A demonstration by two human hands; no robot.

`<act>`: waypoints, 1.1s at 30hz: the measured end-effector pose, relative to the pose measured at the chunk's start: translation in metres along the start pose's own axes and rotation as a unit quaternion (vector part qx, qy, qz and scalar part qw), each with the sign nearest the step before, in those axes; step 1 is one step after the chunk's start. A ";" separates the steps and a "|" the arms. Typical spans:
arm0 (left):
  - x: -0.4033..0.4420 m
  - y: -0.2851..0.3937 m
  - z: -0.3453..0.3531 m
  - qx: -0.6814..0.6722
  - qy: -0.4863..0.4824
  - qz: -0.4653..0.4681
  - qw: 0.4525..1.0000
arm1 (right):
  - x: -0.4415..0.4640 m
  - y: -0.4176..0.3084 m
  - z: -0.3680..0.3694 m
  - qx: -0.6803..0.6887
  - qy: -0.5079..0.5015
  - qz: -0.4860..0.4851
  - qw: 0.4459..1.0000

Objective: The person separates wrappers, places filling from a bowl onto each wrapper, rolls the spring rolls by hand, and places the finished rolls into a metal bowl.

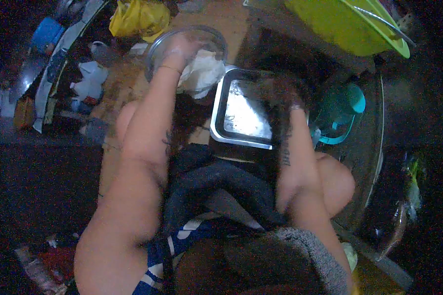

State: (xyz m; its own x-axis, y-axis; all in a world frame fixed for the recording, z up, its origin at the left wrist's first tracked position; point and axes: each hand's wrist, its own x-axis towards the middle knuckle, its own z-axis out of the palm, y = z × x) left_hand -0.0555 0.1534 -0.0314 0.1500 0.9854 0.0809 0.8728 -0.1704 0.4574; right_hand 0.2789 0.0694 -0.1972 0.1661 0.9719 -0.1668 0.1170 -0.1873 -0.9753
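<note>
My left hand (182, 46) reaches into a round see-through bowl (150, 61), its fingers blurred and partly out of sight. Beside it in the bowl lies a pale, crumpled white mass (202, 73); whether it is dough, paper or cloth I cannot tell. To the right of the bowl is a shiny rectangular metal tray (217, 115) with a bright reflection on its bottom. My right hand (294, 96) is at the tray's far right side, in deep shadow. Its fingers are too dark to make out, so any grip there is hidden.
A yellow plastic bag (140, 19) lies beyond the bowl. A large lime-green basin (344, 29) leans at the upper right, above a teal container (348, 101). White items (91, 76) clutter the left side. Green-leaved vegetables (413, 189) lie at the far right.
</note>
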 end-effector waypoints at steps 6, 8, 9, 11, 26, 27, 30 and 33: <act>-0.033 0.010 0.003 -0.238 -0.209 0.209 0.925 | -0.065 -0.106 0.056 0.376 -0.261 -0.079 0.886; -0.039 0.009 0.017 -0.250 -0.252 0.317 0.879 | -0.097 -0.152 0.075 0.326 -0.244 -0.048 0.912; -0.055 0.015 0.004 -0.331 -0.360 0.256 0.834 | -0.108 -0.164 0.083 0.300 -0.235 -0.032 0.924; -0.068 0.014 0.003 -0.394 -0.498 0.172 0.753 | -0.120 -0.168 0.095 0.315 -0.222 -0.054 0.921; -0.060 0.044 0.024 -0.103 -0.369 0.258 0.887 | -0.114 -0.128 0.026 0.059 -0.214 0.030 0.975; -0.060 0.045 0.035 -0.062 -0.320 0.256 0.910 | -0.103 -0.114 0.023 -0.032 -0.181 0.030 0.983; -0.046 0.039 0.081 0.055 -0.206 0.225 0.951 | -0.076 -0.064 0.027 -0.293 -0.067 -0.043 0.953; -0.039 0.021 0.107 0.101 -0.124 0.204 0.966 | -0.066 -0.038 0.041 -0.484 0.025 -0.161 0.860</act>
State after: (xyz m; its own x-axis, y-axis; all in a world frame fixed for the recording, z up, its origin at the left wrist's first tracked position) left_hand 0.0061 0.1118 -0.1195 0.5845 0.8113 -0.0079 0.7872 -0.5647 0.2479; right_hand 0.2234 0.0185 -0.1550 0.0107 0.9927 0.1197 0.9205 0.0370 -0.3891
